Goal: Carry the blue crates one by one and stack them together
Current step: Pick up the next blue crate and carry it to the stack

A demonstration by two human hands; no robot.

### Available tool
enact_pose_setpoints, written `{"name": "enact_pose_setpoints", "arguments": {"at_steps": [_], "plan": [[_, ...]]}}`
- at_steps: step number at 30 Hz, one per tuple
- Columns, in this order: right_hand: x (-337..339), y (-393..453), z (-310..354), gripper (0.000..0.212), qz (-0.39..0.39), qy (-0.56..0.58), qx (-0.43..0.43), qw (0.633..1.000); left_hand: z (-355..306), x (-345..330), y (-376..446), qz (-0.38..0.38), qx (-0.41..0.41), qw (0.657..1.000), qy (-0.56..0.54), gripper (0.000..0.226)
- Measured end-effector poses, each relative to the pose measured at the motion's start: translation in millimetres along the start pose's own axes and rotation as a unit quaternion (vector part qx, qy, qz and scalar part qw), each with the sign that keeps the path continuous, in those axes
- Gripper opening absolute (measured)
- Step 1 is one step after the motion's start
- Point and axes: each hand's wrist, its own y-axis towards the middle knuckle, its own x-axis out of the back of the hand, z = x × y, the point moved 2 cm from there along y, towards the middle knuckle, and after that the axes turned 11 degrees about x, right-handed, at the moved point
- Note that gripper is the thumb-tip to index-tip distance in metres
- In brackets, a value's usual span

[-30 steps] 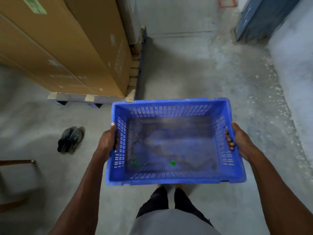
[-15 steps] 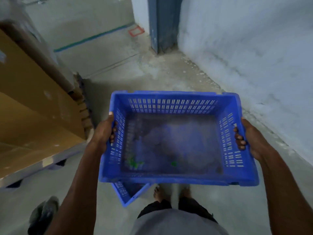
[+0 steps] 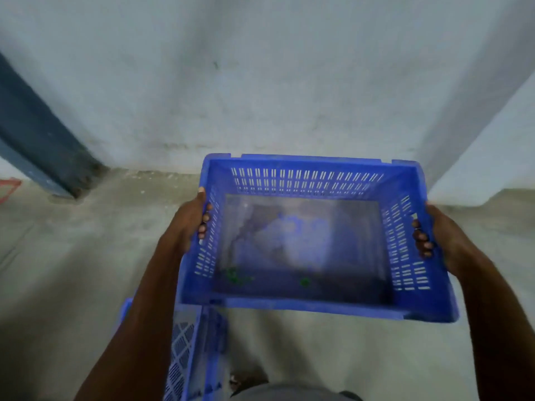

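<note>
I carry a blue slotted plastic crate [image 3: 304, 180] in the air in front of me, its dusty bottom holding a few green scraps. My left hand [image 3: 189, 224] grips its left wall, fingers curled through the handle slot. My right hand [image 3: 440, 238] grips the right wall the same way. Below and to the left, partly hidden by my left arm and the carried crate, stands another blue crate [image 3: 191, 354] on the floor.
A pale grey wall [image 3: 260, 82] rises straight ahead, close to the crate's far edge. A dark blue-grey door frame [image 3: 37, 140] slants at the left. The concrete floor [image 3: 72, 256] spreads left and below; a red marking [image 3: 8, 188] shows at the far left edge.
The view has swung right with the crate: cardboard boxes, pallet and shoes have left the view, the wall now fills the front, and more of the floor crate shows at lower left.
</note>
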Motion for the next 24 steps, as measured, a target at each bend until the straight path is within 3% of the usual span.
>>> {"name": "enact_pose_setpoints", "arguments": {"at_steps": [6, 12, 24], "plan": [[200, -44, -15, 0.049, -0.138, 0.010, -0.010, 0.990, -30, -216, -36, 0.101, -0.043, 0.990, 0.089, 0.049], [381, -100, -39, 0.050, -0.272, 0.015, -0.041, 0.961, -18, -429, -81, 0.197, -0.039, 0.966, 0.165, 0.049], [632, -154, -120, 0.050, -0.500, 0.144, -0.111, 0.847, -17, -854, -142, 0.390, -0.066, 0.854, 0.338, 0.047]]}}
